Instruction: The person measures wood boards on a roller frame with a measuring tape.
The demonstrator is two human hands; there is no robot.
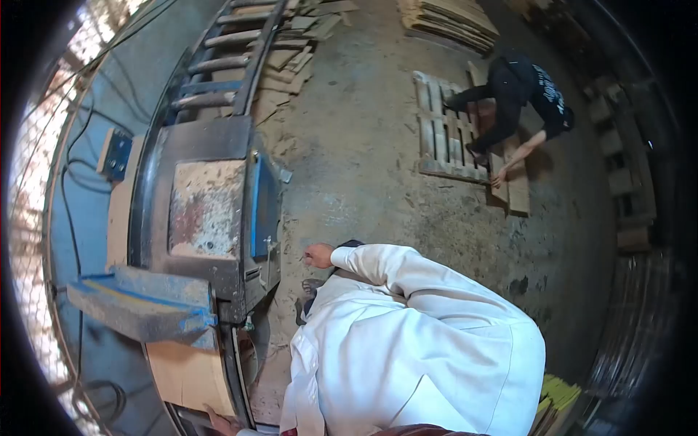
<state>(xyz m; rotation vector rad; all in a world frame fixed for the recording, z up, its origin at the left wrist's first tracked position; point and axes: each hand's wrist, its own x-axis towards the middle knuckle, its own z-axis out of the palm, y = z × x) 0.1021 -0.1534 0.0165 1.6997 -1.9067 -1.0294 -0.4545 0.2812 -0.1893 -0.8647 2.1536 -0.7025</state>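
Board (193, 374) lies flat at the machine bed's (238, 378) near end; left hand's (220, 423) extended fingers touch its near right corner, seemingly steadying it, grip unclear. Right hand (318, 255) hangs free, fingers half curled, seemingly empty.

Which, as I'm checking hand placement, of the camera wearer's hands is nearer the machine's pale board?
The left hand, at the lower edge of the board; the right hand is well away, over the floor.

Machine (207, 211) at left, rollers (231, 39) beyond it, board (190, 374) before it; pallet (440, 134) on floor (349, 189) at right, planks (518, 190) beside it
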